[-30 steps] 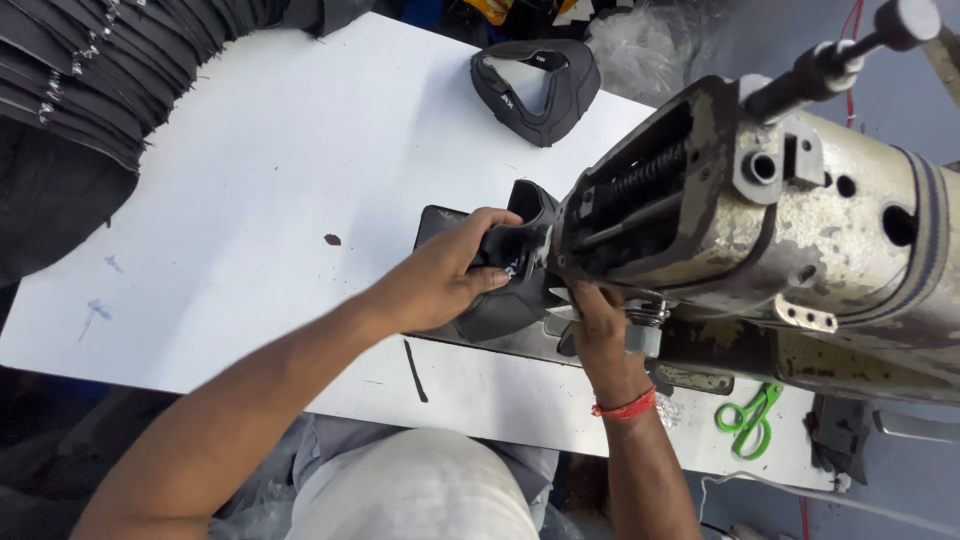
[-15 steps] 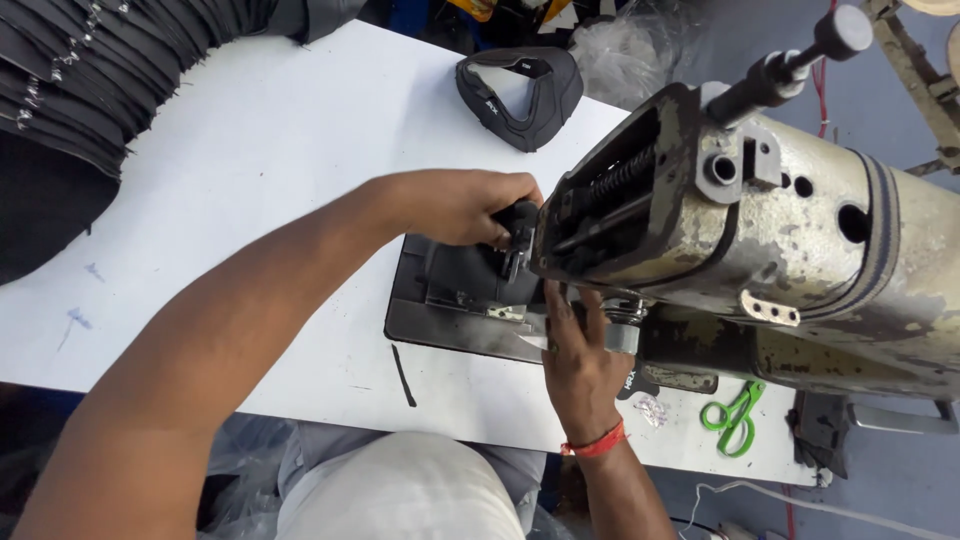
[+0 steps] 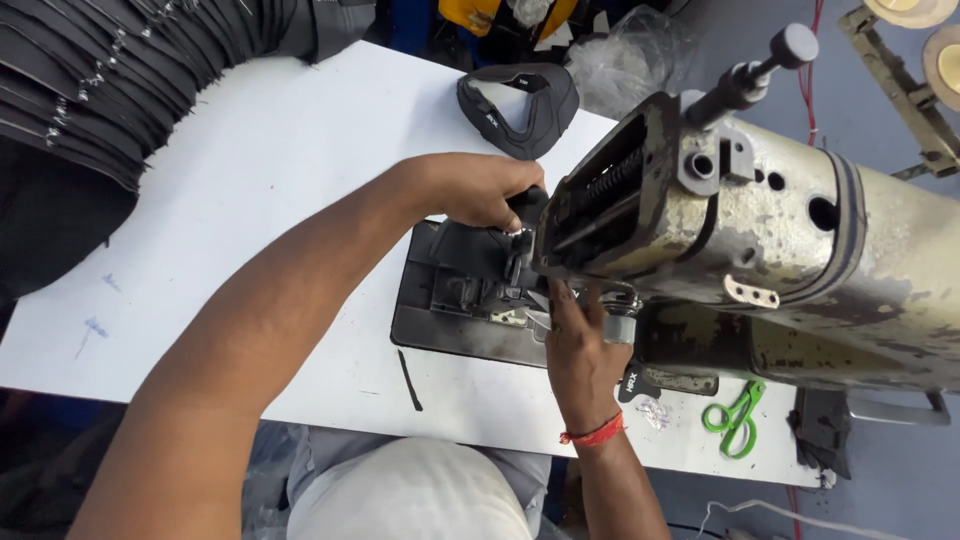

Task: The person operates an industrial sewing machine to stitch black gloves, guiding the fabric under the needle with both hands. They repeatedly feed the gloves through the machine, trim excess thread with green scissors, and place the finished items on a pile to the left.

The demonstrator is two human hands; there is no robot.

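Two hands work at the needle end of a worn sewing machine (image 3: pixel 760 250). Left hand (image 3: pixel 480 190) curls its fingers pressed together around a black piece (image 3: pixel 500 262) under the machine head. Right hand (image 3: pixel 580 355) lies just below it, fingers flat, pressing that piece against the dark plate (image 3: pixel 440 335). Green scissors (image 3: pixel 735 418) lie well right.

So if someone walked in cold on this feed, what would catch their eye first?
Probably the big worn cream-coloured industrial sewing machine filling the right side, with both hands at its needle end. The left hand grips a small black padded piece against the machine head, while the right hand, a red thread band at its wrist, reaches up from below. Bright green plastic snips lie on the white table lower right.
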